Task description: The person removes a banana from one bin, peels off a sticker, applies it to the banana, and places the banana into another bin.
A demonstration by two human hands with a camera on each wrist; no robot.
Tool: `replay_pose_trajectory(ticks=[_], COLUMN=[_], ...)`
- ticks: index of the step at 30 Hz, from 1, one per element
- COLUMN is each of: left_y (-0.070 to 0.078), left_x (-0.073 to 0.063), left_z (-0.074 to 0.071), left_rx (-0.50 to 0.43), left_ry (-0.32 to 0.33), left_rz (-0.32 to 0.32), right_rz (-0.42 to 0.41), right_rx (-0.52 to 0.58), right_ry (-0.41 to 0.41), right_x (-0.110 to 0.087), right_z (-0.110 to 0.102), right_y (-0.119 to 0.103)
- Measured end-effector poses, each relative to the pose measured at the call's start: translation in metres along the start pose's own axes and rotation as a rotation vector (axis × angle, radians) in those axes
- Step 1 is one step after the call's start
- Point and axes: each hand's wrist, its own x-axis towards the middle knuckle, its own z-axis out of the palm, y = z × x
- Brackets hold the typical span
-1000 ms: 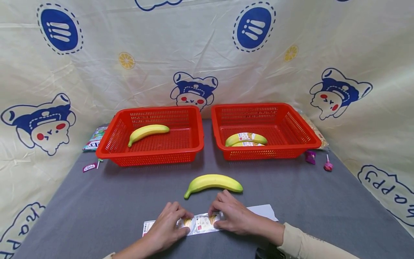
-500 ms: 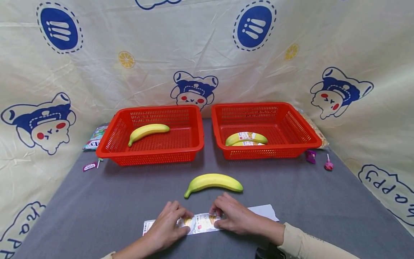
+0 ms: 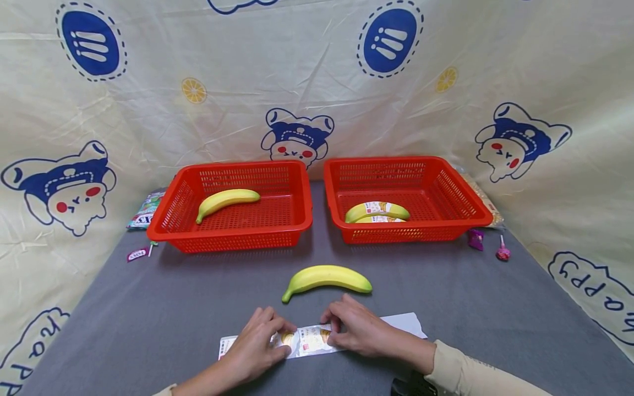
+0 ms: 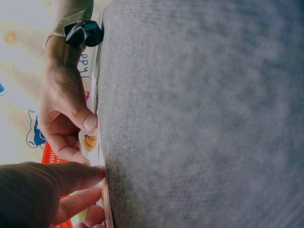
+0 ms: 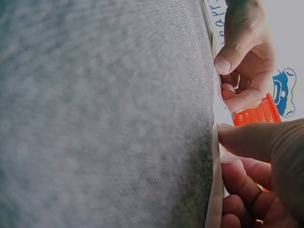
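A sheet strip of banana-print labels (image 3: 311,340) lies on the grey cloth. My left hand (image 3: 260,341) holds its left part, with thumb at the near edge and forefinger at the far edge. The thumb and fingertips of my right hand (image 3: 359,329) pinch the right end of a label, near its banana picture. That label end (image 4: 89,142) stands up from the strip in the left wrist view. White backing (image 3: 403,323) runs out under the right hand. Just beyond both hands lies a banana (image 3: 327,279) with no label on it.
Two red baskets stand at the back. The left basket (image 3: 238,242) holds a plain banana (image 3: 228,202); in the right basket (image 3: 401,235) are two labelled bananas (image 3: 378,210). Sweets (image 3: 137,254), a lollipop (image 3: 502,253) and snack bags (image 3: 147,212) lie at the sides.
My right thumb and fingertips have shifted slightly to the right with the label's end. The left hand, bananas and baskets stay where they were.
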Motion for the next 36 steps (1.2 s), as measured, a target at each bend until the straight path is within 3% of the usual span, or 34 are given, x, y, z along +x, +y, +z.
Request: replay_pose_trajectory(ticks=[7, 16, 30, 36], left_y=[-0.001, -0.001, -0.001, -0.002], left_x=[0.000, 0.000, 0.000, -0.001], left_z=[0.000, 0.001, 0.001, 0.001], left_rx=[0.004, 0.008, 0.007, 0.020], left_ry=[0.029, 0.023, 0.008, 0.040], left_rz=[0.031, 0.028, 0.031, 0.055], right_rz=[0.002, -0.089, -0.078, -0.086], right_rx=[-0.005, -0.049, 0.081, 0.151], right_ry=[0.005, 0.124, 0.098, 0.125], right_x=[0.001, 0.001, -0.009, -0.020], right_z=[0.000, 0.003, -0.004, -0.013], right_y=[0.000, 0.005, 0.002, 0.001])
